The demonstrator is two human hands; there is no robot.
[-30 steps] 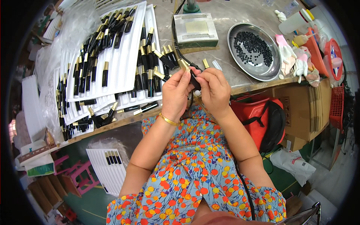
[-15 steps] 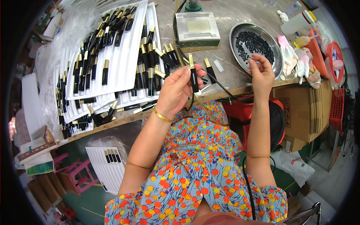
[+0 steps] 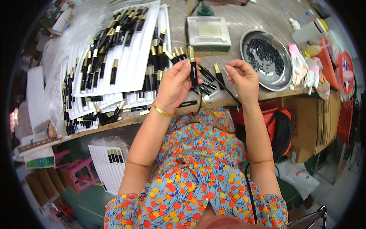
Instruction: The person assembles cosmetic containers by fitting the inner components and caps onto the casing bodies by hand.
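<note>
My left hand (image 3: 172, 86) grips a slim black cosmetic tube (image 3: 193, 74), its gold end pointing up and away from me. Thumb and fingers hold it along its side, above the table's front edge. To its right, my right hand (image 3: 245, 82) is closed in a pinch, apart from the tube; what its fingertips hold, if anything, is too small to make out. Between the hands, another black and gold tube (image 3: 219, 76) lies on the table among several more. Beyond the right hand sits a round metal bowl (image 3: 286, 82) with many small black pieces (image 3: 263, 53).
White ribbed trays (image 3: 131, 72) with many tubes fill the table's left side. A metal-topped block (image 3: 209, 32) stands at the back. Gloves (image 3: 312, 76), a white bottle (image 3: 307, 32) and a red basket (image 3: 343, 68) sit at right. Cables hang over the front edge.
My right hand has moved left, away from the bowl and closer to the tube. My left hand keeps its hold on the tube. The whole view has shifted slightly.
</note>
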